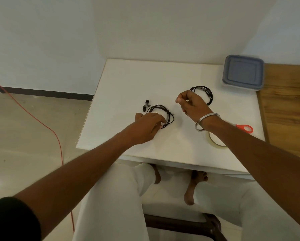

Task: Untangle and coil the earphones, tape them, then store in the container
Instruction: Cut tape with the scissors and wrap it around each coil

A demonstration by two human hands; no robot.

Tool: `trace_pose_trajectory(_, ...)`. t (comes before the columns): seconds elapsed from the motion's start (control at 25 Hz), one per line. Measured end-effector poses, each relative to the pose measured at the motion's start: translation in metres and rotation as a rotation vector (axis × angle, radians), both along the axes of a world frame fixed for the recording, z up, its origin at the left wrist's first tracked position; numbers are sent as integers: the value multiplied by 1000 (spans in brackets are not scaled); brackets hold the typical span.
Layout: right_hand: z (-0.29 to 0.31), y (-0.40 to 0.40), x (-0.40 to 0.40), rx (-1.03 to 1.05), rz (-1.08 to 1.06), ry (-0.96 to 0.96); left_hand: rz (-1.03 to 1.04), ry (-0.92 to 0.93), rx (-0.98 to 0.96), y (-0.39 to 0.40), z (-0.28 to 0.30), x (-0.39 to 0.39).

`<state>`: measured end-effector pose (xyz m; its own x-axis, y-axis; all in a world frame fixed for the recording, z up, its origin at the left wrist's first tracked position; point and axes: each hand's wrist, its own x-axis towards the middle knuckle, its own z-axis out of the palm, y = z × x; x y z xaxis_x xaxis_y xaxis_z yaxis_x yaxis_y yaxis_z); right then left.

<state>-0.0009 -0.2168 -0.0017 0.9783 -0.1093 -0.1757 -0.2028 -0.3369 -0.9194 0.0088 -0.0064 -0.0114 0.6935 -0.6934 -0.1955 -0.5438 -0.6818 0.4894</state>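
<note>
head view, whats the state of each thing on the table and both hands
near earphones: coiled, flat on the table, earbuds sticking out
far earphones: coiled, lying free
container: lid on
tape roll: flat, partly under the right arm
scissors: flat; blades hidden by the arm
left hand: fingers on the near coil
right hand: raised, fingertips pinched; whether it holds tape is unclear

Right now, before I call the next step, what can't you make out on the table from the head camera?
- Tape roll: the right forearm crosses it, so its far side is hidden.
- Scissors: only a red handle shows; the forearm hides the blades.
- Right hand: fingertips pinched; any tape between them is too small to see.
- Container: blurred, lid on, contents unseen.
- Near earphone coil: left hand covers part.
</note>
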Motion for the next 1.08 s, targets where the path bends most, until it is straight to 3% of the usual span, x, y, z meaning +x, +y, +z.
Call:
trace_pose_trajectory(0.08, 3, -2, 1, 0, -8, -5, 6, -136, -39, 2, -1, 1)
trace_pose_trajectory(0.24, 6, -2, 3, 6, -5, -4, 278, -363, -129, 0, -4, 23)
trace_pose_trajectory(0.48, 3, -3, 2, 25, -1, 1, 272, -210, 75, -16, -13, 48)
trace_pose_trajectory(0.64, 3, -5, 1, 30, -3, 6, 290, -272, 118, -20, -18, 44)
trace_pose_trajectory(0.8, 2, -3, 0, 25, 1, 9, 167, -399, 267, -15, -28, 41)
trace_pose_trajectory(0.92, 1, 0, 0, 7, 25, 20, 80, -423, 186, -8, -24, 41)
trace_pose_trajectory(1.08, 1, 4, 3, 1, 65, 10, 59, -213, 53, -6, -4, 44)
